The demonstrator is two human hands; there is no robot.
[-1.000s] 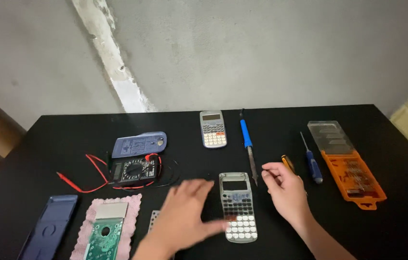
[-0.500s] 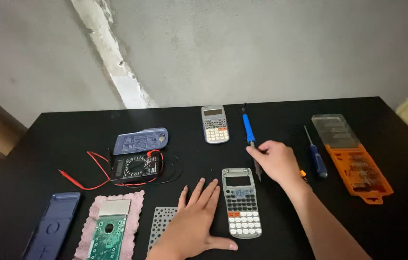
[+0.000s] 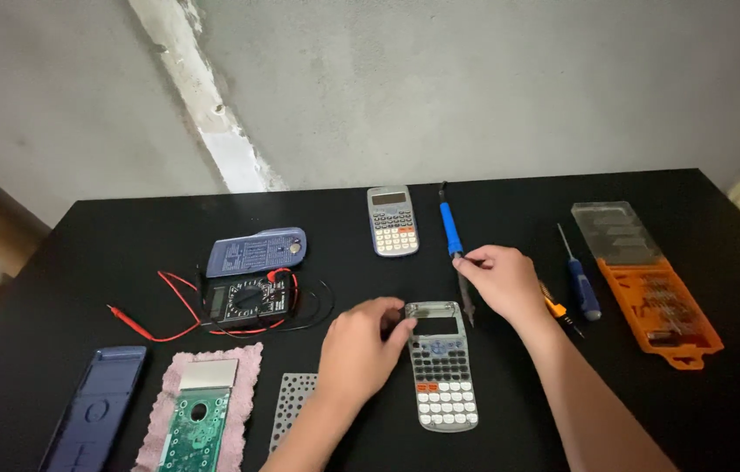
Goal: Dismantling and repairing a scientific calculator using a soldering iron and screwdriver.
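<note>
The left hand (image 3: 359, 350) has moved up to the calculator's (image 3: 442, 365) top edge; the right hand (image 3: 501, 280) now pinches the soldering iron (image 3: 451, 229).

- Soft, even light falls from above; my hands cast only faint shadows on the matte black tabletop (image 3: 649, 419).
- No harsh glare anywhere.
- Focus holds sharp; corners bend slightly.

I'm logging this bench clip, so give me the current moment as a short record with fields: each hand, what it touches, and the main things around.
left hand: fingers on the top edge of the grey calculator
right hand: on the blue-handled soldering iron; grip unclear
surface: black table
near left: multimeter with red and black leads, green circuit board
near right: blue screwdriver, orange bit case
</note>
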